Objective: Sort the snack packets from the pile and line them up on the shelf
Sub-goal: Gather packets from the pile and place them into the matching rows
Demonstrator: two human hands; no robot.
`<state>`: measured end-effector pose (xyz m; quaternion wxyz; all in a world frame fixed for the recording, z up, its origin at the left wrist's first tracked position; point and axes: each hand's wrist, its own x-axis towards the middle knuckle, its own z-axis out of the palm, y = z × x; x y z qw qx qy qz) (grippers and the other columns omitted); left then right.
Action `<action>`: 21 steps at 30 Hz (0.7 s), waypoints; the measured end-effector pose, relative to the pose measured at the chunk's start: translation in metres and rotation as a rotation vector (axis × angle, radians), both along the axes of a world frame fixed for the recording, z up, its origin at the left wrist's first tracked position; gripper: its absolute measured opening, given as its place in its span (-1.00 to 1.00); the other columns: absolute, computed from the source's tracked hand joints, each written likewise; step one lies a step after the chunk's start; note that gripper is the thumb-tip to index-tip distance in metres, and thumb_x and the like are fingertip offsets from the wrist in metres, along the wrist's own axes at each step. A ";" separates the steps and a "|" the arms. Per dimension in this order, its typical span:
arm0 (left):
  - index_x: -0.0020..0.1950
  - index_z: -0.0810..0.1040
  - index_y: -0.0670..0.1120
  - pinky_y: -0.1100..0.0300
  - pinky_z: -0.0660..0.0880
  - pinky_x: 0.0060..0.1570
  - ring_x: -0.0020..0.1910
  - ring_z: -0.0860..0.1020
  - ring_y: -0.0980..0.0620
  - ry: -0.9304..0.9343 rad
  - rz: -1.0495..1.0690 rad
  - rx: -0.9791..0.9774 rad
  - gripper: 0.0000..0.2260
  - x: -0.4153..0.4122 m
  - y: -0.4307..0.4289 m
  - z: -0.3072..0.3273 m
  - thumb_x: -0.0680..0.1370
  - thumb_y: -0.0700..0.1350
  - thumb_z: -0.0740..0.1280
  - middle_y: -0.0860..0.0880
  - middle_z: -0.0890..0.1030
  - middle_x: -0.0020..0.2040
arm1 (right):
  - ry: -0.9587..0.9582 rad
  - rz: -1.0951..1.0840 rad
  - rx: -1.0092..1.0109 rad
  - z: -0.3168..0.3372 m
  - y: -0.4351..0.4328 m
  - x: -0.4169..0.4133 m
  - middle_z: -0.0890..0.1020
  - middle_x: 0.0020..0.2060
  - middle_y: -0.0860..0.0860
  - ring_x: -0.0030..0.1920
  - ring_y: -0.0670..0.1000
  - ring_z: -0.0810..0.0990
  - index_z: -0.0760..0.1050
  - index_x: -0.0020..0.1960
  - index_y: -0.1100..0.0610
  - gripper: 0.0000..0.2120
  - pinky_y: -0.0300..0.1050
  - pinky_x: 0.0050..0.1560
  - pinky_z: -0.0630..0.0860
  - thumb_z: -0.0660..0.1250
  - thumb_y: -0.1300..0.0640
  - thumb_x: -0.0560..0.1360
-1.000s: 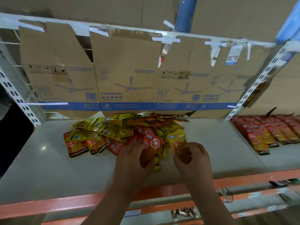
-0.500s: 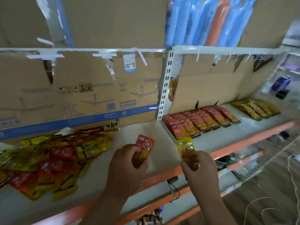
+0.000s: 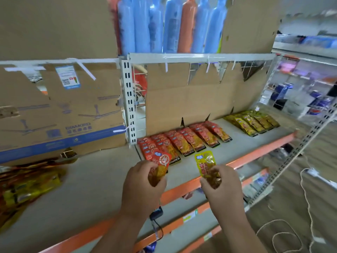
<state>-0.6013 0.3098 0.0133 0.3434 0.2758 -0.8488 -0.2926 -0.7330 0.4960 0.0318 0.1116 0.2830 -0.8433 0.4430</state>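
1. Two hands are in view, and each one holds exactly one snack packet.
2. The left hand (image 3: pixel 144 181) has its fingers and thumb curled round the lower end of one red packet (image 3: pixel 162 161). The long axis of this packet runs from the hand away from the person, leaning a little to the right, and its end with the round white mark points away.
3. The right hand (image 3: pixel 220 187) pinches the lower end of one yellow packet (image 3: pixel 204 162) in the same closed way. Its long axis stands almost straight away from the person, with the blue label at the far end.
4. Both held packets are above the front part of the shelf (image 3: pixel 102 179). They are near each other but apart.
5. Just beyond the left hand lie the red rows (image 3: pixel 184 141), about six overlapped rows side by side. The number of packets in each row cannot be told.
6. Beyond the right hand and further to its right lie the yellow rows (image 3: pixel 253 121), four or five of them; blur prevents a sure count.
7. All the lined packets lie flat, with the long axis going from the back towards the front edge, slanting right, dark ends to the front.
8. One mixed pile (image 3: pixel 27 187) of red and yellow packets lies well to the left of the left hand, too blurred to count.
9. One white upright post (image 3: pixel 129 106) stands beyond the left hand, between the pile's side and the rows.
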 end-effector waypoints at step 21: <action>0.26 0.58 0.06 -0.01 0.47 0.22 0.19 0.46 0.00 -0.028 0.094 -0.008 -0.60 -0.198 -0.040 -0.020 0.47 0.14 0.50 0.06 0.55 0.24 | 0.018 -0.010 0.229 -0.013 -0.054 -0.183 0.49 0.01 -0.08 0.04 0.03 0.46 0.52 0.03 -0.01 -0.67 0.02 0.07 0.48 0.58 0.03 0.37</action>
